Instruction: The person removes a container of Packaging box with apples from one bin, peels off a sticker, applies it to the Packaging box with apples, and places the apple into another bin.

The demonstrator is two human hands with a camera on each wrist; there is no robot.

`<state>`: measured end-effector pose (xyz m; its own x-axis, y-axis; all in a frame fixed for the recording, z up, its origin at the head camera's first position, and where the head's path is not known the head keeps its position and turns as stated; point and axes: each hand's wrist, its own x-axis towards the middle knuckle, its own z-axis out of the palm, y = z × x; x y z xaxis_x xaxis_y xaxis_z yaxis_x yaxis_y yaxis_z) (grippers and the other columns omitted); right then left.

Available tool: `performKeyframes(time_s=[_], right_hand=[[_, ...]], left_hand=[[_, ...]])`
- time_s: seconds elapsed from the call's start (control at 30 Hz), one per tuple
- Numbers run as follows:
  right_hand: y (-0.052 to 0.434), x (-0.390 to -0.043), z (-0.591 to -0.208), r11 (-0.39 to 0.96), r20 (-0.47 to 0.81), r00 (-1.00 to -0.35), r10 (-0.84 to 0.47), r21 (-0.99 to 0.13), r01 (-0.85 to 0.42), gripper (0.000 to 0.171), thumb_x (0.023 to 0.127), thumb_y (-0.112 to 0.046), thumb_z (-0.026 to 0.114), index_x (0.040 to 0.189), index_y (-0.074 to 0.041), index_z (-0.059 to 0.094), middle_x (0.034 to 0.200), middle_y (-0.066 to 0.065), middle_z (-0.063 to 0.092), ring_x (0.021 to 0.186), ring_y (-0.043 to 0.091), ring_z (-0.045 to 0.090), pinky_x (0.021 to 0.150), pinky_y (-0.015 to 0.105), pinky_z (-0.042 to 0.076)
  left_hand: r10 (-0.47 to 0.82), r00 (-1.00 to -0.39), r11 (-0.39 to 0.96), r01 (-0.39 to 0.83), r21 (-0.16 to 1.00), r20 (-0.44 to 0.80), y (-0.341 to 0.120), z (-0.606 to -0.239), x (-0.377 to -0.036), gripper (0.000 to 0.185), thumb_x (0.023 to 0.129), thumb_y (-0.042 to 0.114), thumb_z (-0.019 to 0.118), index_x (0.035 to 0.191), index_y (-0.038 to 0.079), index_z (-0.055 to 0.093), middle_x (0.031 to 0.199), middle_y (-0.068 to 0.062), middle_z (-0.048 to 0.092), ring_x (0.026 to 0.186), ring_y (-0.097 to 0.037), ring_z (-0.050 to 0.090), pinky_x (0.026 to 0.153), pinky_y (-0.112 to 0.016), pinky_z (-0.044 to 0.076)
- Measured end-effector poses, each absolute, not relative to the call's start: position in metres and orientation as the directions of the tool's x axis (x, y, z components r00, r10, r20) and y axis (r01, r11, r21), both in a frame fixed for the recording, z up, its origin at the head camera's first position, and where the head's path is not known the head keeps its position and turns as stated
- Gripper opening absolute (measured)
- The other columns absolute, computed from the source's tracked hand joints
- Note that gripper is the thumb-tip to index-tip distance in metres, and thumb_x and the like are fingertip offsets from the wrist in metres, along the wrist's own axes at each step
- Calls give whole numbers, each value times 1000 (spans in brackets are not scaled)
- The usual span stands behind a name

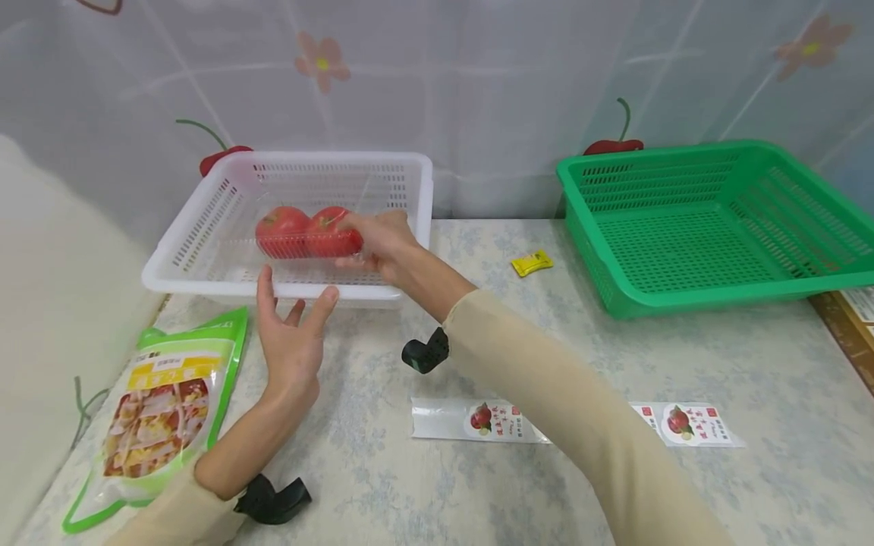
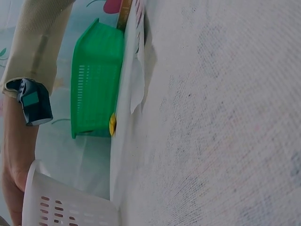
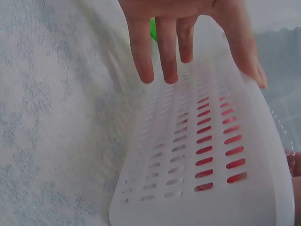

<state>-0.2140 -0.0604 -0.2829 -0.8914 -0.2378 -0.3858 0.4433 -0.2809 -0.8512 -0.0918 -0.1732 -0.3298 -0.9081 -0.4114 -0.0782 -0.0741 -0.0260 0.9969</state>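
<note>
While the right hand (image 1: 382, 241) grips a clear pack of tomatoes (image 1: 307, 232) inside the white basket (image 1: 225, 189), the left hand (image 1: 290, 337) hovers at six o'clock, fingers spread wide, holding nothing.

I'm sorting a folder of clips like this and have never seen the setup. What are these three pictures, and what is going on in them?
No machine here: a person works with bare hands and wears three cameras. The big picture comes from the head and looks down at a table. The other two come from black cameras strapped on the wrists, so they look sideways and close.

The right hand reaches into a white basket and grips a clear pack of tomatoes. The left hand is open in front of the basket's near rim and holds nothing.

Also on the table: a green basket, a green-edged food pouch, a small yellow packet and two flat printed bags.
</note>
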Motion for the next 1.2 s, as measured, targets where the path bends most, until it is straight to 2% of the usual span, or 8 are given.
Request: performKeyframes(time_s=[0.1,0.13,0.2,0.27,0.43,0.67,0.9,1.2], right_hand=[[-58,-211,-281,-294,-348,-909,-229,-866,405,11,89,-7,69,92,3,65,103,4,66,39,8,38,63,32,59],[-57,-210,-280,-307,-335,-915,-224,-867,392,12,90,-8,68,91,4,65,103,3,65,41,8,45,63,32,59],[-56,-207,-276,-325,-319,-924,-210,-868,374,17,91,-10,68,97,4,63,105,3,64,43,10,49,64,32,59],[-55,-205,-270,-344,-315,-929,-192,-865,364,26,90,-11,69,108,4,57,106,5,62,55,12,60,65,33,60],[-49,-197,-257,-377,-342,-923,-176,-843,384,40,90,-12,71,122,-1,50,107,7,62,87,17,68,69,35,60],[-32,-186,-246,-398,-353,-917,-185,-826,398,32,91,-15,71,118,-4,57,110,6,62,100,22,63,72,36,60],[-4,-169,-237,-404,-328,-926,-185,-834,376,40,91,-13,71,127,-4,55,125,3,54,124,28,44,74,40,60],[42,-140,-237,-343,-296,-938,-179,-875,341,35,95,-14,65,129,-6,59,129,7,54,118,31,54,77,40,59]], left_hand=[[-412,-908,-19,-75,997,-76,-172,-329,-93,95,88,30,76,156,42,11,159,4,6,142,-26,26,110,-43,37],[-413,-908,-17,-74,997,-74,-172,-329,-93,95,88,30,76,156,42,11,159,5,6,142,-26,26,109,-43,38],[-418,-906,-12,-68,998,-67,-172,-329,-93,95,88,29,76,156,42,12,159,5,7,142,-25,26,109,-43,39],[-420,-905,-16,-58,998,-59,-172,-328,-93,94,88,28,76,156,43,12,159,6,6,142,-25,26,108,-44,39],[-424,-904,-21,-48,999,-52,-172,-327,-94,94,88,26,76,155,44,13,158,6,8,142,-25,25,108,-44,39],[-439,-896,-2,-69,998,-63,-172,-329,-95,91,89,26,76,154,45,15,159,7,9,141,-26,27,108,-43,40],[-434,-899,-4,-58,998,-54,-171,-330,-94,90,90,25,74,155,44,14,159,7,9,142,-26,26,107,-43,41],[-419,-907,-21,-46,999,-50,-170,-331,-93,90,91,23,73,155,43,13,159,8,9,142,-26,25,107,-43,40]])
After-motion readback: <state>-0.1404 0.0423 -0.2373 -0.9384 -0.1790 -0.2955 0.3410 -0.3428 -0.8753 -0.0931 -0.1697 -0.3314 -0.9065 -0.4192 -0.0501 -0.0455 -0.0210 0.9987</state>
